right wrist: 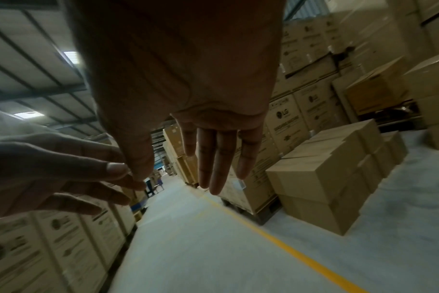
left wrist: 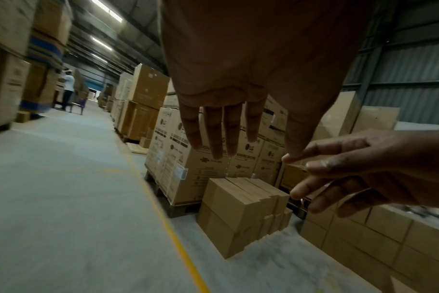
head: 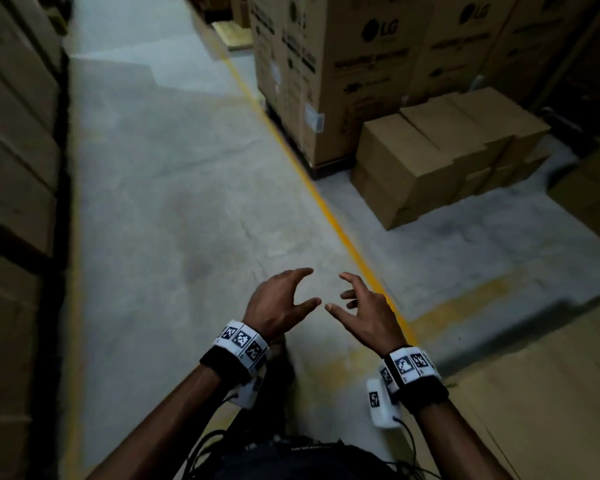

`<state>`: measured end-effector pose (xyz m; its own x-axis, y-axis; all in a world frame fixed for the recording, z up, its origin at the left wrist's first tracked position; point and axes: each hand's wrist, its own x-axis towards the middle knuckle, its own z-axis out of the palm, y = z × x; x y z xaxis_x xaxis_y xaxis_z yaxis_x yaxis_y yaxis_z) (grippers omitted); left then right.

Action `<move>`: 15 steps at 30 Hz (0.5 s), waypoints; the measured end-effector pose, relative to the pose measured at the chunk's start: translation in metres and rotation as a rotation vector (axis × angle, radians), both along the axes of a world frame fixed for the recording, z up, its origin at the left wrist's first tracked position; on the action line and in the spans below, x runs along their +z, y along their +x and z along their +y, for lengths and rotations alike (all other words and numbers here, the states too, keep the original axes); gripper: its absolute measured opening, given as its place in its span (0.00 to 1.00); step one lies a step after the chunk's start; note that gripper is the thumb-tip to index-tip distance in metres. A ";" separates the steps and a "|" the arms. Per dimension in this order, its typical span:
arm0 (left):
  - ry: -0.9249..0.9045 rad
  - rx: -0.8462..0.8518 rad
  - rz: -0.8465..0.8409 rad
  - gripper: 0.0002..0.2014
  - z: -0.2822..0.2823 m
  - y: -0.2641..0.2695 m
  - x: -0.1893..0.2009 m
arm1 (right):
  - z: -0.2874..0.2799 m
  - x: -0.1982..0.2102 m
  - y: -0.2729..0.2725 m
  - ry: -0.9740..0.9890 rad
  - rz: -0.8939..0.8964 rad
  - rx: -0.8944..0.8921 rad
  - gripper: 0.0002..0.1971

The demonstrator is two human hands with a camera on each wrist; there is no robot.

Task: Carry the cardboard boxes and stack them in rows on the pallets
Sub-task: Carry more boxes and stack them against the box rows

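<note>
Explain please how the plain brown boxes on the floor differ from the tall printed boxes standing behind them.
The plain brown boxes are low and bear no print; the tall printed boxes rise far higher and carry an LG logo and dark lettering. The plain brown boxes sit in two layers on the floor, while the tall printed boxes seem to stand on a dark pallet. Both groups are brown cardboard, closed, and lie beyond the yellow line.

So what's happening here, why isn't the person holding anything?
A person is in a warehouse aisle with both hands empty. The left hand and right hand are held out in front, fingers spread, almost touching. Ahead to the right sits a small stack of plain cardboard boxes on the floor, past the yellow line. No box is picked up yet.
</note>
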<state>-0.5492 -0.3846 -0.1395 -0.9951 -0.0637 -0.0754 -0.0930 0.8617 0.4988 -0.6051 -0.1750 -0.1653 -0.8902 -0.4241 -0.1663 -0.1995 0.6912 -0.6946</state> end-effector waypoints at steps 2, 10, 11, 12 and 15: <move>-0.001 -0.053 -0.001 0.34 -0.010 -0.062 -0.006 | -0.005 -0.005 -0.052 0.017 -0.002 -0.057 0.35; -0.030 -0.305 -0.052 0.35 -0.026 -0.307 -0.005 | -0.012 0.009 -0.242 0.018 -0.006 -0.312 0.34; -0.039 -0.346 -0.063 0.35 -0.023 -0.338 -0.004 | -0.009 0.012 -0.266 0.015 -0.004 -0.345 0.35; -0.049 -0.383 -0.072 0.35 -0.017 -0.361 -0.004 | -0.005 0.015 -0.284 0.025 -0.002 -0.376 0.35; -0.040 -0.483 -0.082 0.35 0.002 -0.423 -0.003 | 0.012 0.020 -0.330 0.030 0.006 -0.481 0.35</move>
<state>-0.9721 -0.3829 -0.1424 -0.9025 0.3993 -0.1617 0.2847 0.8345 0.4719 -0.9347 -0.1632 -0.1449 -0.9853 0.0413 -0.1659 0.1438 0.7257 -0.6729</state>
